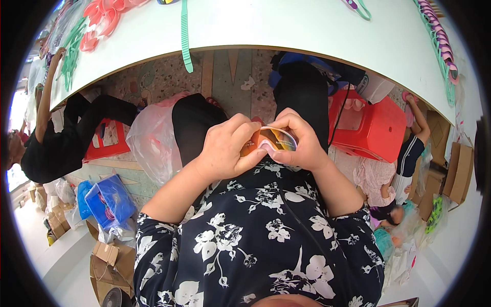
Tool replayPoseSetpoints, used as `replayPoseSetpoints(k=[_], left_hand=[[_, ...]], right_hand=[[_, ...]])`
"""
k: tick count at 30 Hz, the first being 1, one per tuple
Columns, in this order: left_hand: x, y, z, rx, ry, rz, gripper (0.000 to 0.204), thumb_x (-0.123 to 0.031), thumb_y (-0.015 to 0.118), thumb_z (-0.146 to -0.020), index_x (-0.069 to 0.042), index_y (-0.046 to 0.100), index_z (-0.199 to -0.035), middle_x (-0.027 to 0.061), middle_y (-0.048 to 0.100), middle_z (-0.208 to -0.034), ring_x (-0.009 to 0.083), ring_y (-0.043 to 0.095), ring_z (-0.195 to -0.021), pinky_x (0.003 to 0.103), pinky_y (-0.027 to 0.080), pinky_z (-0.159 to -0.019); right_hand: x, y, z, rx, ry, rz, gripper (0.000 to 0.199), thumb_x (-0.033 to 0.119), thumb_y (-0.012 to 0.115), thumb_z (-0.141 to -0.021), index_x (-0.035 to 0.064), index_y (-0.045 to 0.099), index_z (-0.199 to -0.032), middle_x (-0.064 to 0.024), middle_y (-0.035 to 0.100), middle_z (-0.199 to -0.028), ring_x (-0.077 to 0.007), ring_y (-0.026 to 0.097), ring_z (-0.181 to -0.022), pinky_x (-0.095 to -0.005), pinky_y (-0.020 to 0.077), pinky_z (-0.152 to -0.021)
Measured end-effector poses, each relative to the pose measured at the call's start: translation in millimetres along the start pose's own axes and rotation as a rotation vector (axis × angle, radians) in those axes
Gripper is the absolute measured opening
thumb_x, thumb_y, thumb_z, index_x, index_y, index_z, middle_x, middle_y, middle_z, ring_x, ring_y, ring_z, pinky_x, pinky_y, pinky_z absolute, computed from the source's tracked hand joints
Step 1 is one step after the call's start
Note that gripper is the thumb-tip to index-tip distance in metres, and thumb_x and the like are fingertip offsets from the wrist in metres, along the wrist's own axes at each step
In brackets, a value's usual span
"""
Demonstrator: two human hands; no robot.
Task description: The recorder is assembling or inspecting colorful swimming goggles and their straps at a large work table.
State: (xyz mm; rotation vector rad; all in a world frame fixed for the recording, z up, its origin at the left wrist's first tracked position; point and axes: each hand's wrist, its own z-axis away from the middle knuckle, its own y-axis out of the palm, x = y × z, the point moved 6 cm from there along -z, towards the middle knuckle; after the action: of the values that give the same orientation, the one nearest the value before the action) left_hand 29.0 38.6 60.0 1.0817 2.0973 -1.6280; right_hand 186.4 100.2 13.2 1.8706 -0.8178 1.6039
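Between both hands, above my lap, is a swim goggle front [276,140] with a curved lens, orange and dark colours and a pale nose bridge. My left hand [231,144] grips its left end, thumb at the nose bridge and fingers bent over the upper edge. On the other end, my right hand [299,139] pinches the lens with its thumb below and its fingers above. Parts of the goggle front are covered by my fingers. A green ribbed strap [185,36] hangs over the table edge beyond my hands.
The white table [276,25] curves across the far side, bearing pink goggle parts [105,18], green straps [76,46] and a strap row [440,43]. Red stools [376,128] and a clear plastic bag [156,138] flank my legs. Co-workers [56,138] sit at both sides.
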Motion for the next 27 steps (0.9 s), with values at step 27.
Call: replayPoseSetpoints(k=[27], left_hand=[[0,3,8,-0.074,0.076,-0.192,0.050,-0.030,0.077,-0.074,-0.002,0.063,-0.114,0.0102,0.061,-0.098,0.0270,0.062,-0.085,0.037,0.051,-0.073]], right_hand=[[8,18,12,-0.345,-0.244,0.477,0.038,0.016,0.080,-0.070,0.0032,0.066,-0.102,-0.0132,0.057,-0.094,-0.0276,0.059,-0.084,-0.0361,0.0494,-0.072]])
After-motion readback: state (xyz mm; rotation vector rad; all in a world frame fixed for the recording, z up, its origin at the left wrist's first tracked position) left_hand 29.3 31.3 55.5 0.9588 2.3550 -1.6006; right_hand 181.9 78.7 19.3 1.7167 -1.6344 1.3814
